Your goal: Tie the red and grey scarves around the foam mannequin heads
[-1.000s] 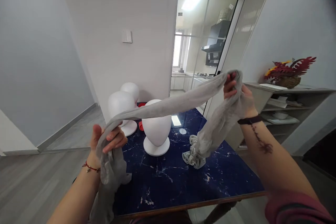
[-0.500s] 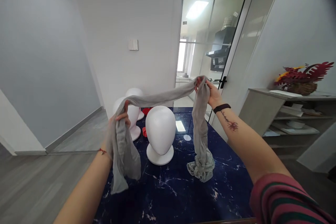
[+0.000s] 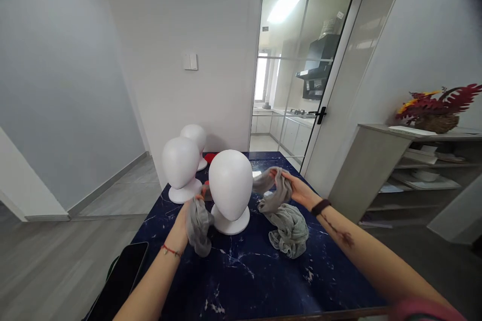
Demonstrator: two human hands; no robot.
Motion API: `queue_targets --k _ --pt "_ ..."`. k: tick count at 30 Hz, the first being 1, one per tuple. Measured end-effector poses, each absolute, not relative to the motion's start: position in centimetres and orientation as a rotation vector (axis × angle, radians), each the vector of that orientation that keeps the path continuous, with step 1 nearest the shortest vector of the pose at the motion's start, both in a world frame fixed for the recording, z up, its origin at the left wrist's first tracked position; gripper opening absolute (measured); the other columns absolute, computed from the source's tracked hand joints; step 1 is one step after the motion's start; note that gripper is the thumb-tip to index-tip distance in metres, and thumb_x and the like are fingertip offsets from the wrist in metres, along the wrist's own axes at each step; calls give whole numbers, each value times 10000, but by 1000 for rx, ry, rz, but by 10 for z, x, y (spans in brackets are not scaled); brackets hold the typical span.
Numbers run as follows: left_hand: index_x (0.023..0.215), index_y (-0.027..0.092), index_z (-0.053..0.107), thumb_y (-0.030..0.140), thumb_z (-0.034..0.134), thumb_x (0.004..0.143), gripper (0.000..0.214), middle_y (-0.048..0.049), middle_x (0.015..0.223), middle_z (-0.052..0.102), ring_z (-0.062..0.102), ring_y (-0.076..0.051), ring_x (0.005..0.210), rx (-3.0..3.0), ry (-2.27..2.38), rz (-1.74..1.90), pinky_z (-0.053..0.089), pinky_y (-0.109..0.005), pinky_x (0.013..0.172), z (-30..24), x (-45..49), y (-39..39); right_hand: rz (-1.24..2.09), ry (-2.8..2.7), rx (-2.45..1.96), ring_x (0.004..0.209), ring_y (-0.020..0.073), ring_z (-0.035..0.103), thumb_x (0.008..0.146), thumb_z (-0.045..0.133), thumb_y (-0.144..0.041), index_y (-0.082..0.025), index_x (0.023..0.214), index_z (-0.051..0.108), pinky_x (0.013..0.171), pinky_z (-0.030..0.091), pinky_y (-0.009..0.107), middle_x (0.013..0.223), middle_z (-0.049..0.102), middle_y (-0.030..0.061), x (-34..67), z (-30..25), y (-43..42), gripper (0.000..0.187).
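Observation:
A long grey scarf (image 3: 288,228) runs behind the nearest white mannequin head (image 3: 230,185) on the dark blue marble table (image 3: 256,276). My left hand (image 3: 188,213) grips one end of the scarf at the head's left side, low by its base. My right hand (image 3: 295,188) grips the scarf on the head's right side. The rest of the scarf lies bunched on the table below my right hand. The stretch behind the head is hidden.
Two more white mannequin heads (image 3: 181,165) (image 3: 195,136) stand at the table's far left, with something red (image 3: 211,157) behind them. A dark chair back (image 3: 120,281) is at the lower left. A glass door (image 3: 301,70) and a shelf unit (image 3: 417,170) with a flower basket (image 3: 437,110) are on the right.
Both hands have dropped from above the mannequin head to either side of its neck, carrying the scarf down behind it. The view has tilted slightly.

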State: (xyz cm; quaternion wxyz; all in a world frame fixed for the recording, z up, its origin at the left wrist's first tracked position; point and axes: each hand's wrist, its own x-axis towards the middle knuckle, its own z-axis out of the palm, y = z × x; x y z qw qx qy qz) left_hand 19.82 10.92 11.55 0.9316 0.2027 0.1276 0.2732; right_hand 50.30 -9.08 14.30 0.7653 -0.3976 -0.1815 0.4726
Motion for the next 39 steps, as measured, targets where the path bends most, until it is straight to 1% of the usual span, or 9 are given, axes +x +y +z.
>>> queue_targets --k 4,9,17,24,27,31,35,37,39 --pt "1075 150 564 95 349 881 294 -2 653 682 625 -78 481 108 370 397 521 -140 504 85 200 62 1185 -429 -917 999 143 644 856 546 -218 -169 1076 642 802 541 217 1108 674 65 466 103 -135 245" --pt "880 99 616 122 490 821 140 -60 643 690 671 -153 558 97 540 466 566 -234 588 63 215 21 1257 -510 -987 990 194 641 835 604 -284 -180 1119 624 783 546 299 1107 663 95 416 84 -166 303" --pt "900 86 629 88 494 734 213 -86 726 709 679 -183 645 303 498 384 546 -279 650 50 225 4 1305 -725 -1231 769 167 672 735 692 -424 -138 952 622 667 520 266 908 692 78 350 85 -158 366" --pt "825 160 638 433 511 801 302 16 386 496 431 -135 305 590 541 187 387 -262 375 65 215 -8 1341 -584 -1142 588 169 651 650 683 -564 -149 871 557 602 493 284 666 674 39 299 87 -118 488" --pt "705 171 607 445 430 808 343 24 339 393 365 -130 279 632 503 202 342 -261 343 69 202 -11 1326 -491 -1076 605 180 658 636 700 -544 -150 879 552 615 499 295 662 672 40 289 90 -113 486" --pt "817 191 603 265 447 704 206 34 401 423 395 -132 311 603 551 431 351 -251 350 62 190 -19 1324 -430 -1050 642 189 667 647 711 -506 -149 900 559 628 504 299 691 682 48 280 89 -115 463" --pt "1270 390 427 44 520 585 773 86 554 527 409 -53 338 638 614 677 315 -151 372 53 187 -28 1321 -330 -1026 684 188 674 674 714 -405 -132 874 594 657 503 283 717 695 64 275 90 -114 359" --pt "1293 400 440 12 581 589 817 24 792 650 563 -69 507 719 530 710 439 -167 489 52 188 -29 1386 -251 -993 712 189 678 723 669 -339 -114 849 617 672 504 274 739 701 87 274 92 -111 263" --pt "1193 353 573 37 632 619 659 -46 1103 642 649 -160 844 717 470 651 507 -228 707 53 191 -28 1504 -166 -923 743 184 678 786 583 -295 -99 837 636 688 509 265 749 700 105 274 92 -107 209"
